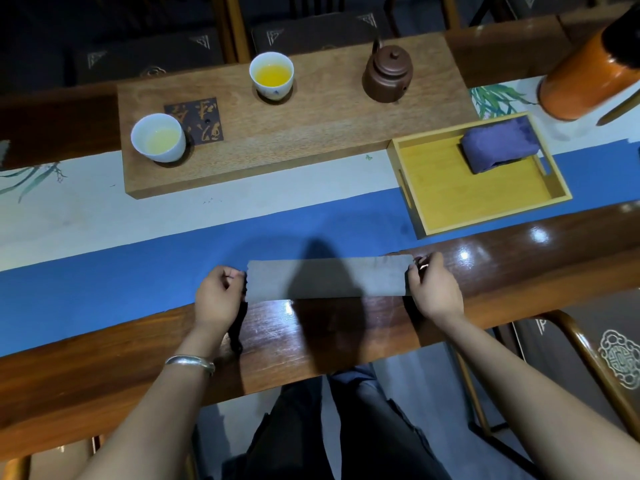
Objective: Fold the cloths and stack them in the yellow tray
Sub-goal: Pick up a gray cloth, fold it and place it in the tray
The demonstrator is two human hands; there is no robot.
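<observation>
A grey cloth (329, 278) lies as a long narrow strip near the table's front edge, half on the blue runner. My left hand (218, 299) pinches its left end and my right hand (433, 289) pinches its right end. The yellow tray (450, 199) sits at the right on the runner. A folded purple cloth (498, 143) rests in the tray's far right corner. A shadow of my head falls across the middle of the grey cloth.
A wooden tea board (311, 133) stands behind with two white cups (157, 137) (272, 75) of tea and a brown teapot (388, 74). An orange canister (585, 81) is at the far right. A chair arm (595, 358) curves at the lower right.
</observation>
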